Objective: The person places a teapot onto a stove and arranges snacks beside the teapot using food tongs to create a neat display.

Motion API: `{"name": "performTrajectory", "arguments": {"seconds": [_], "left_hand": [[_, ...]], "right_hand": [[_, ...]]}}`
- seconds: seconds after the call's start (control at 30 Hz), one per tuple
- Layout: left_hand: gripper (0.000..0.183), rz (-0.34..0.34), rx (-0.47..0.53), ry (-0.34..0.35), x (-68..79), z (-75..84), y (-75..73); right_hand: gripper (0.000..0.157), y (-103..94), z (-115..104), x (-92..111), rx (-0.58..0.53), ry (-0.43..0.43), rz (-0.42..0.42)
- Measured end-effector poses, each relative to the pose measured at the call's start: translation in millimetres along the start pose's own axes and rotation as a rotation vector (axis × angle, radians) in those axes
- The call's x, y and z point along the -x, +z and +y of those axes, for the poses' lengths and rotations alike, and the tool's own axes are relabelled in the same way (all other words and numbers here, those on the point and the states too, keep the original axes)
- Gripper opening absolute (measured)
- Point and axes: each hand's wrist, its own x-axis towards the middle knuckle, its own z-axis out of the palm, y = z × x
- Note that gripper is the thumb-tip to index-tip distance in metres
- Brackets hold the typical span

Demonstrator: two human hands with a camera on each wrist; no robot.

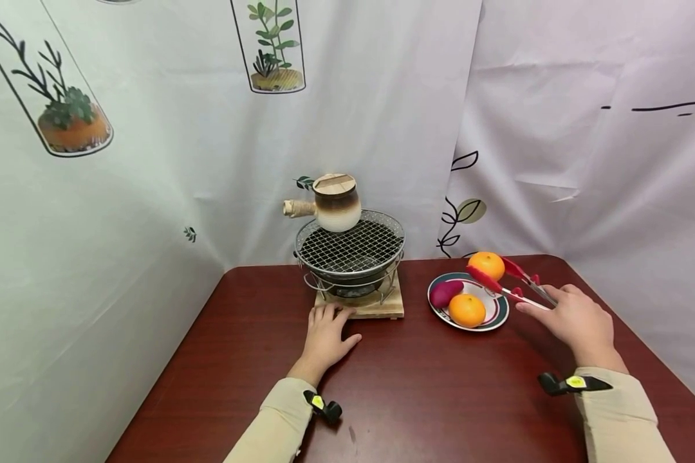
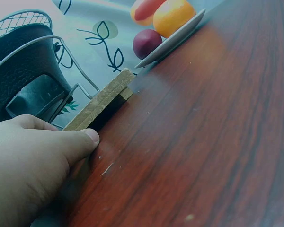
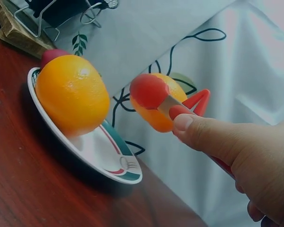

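My right hand [image 1: 579, 321] grips a pair of red-tipped tongs [image 1: 515, 292]. Between the tong tips an orange [image 1: 488, 263] is pinched, raised above the plate [image 1: 500, 315]. On that plate lie a second orange [image 1: 468, 311] and a purple sweet-potato-like piece [image 1: 446, 294]. In the right wrist view the held orange [image 3: 154, 118] is partly hidden behind a red tong tip [image 3: 149, 91]. My left hand [image 1: 326, 337] rests at the front edge of the wooden board [image 1: 376, 310] under the grill, fingers and thumb spread; its fingertips touch the board's edge.
A round grill [image 1: 353, 251] with a wire mesh stands on the board. A small clay pot [image 1: 338, 209] with a wooden lid and side handle sits at the mesh's back left. White printed curtains [image 1: 382, 96] hang behind the dark red table [image 1: 417, 399].
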Motion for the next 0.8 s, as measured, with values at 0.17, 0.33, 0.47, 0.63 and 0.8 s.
{"name": "performTrajectory", "arguments": {"seconds": [0.17, 0.33, 0.47, 0.63, 0.8], "left_hand": [[0.054, -0.003, -0.002, 0.001, 1.1, -1.0, 1.8], [0.055, -0.006, 0.004, -0.002, 2.2, -1.3, 0.7], [0.055, -0.014, 0.005, -0.007, 1.6, -1.5, 0.4], [0.055, -0.025, 0.002, -0.012, 0.2, -1.8, 0.5], [0.055, -0.026, -0.002, -0.013, -0.4, -1.7, 0.6]], "right_hand": [[0.095, -3.8, -1, -3, -0.005, -0.031, 0.025], [0.093, -8.8, -6, -9, -0.010, -0.053, 0.030], [0.095, -15.7, -11, -13, -0.009, -0.062, 0.027], [0.096, -22.3, -19, -18, -0.005, -0.066, 0.014], [0.098, -26.0, -26, -20, -0.003, -0.064, 0.009]]}}
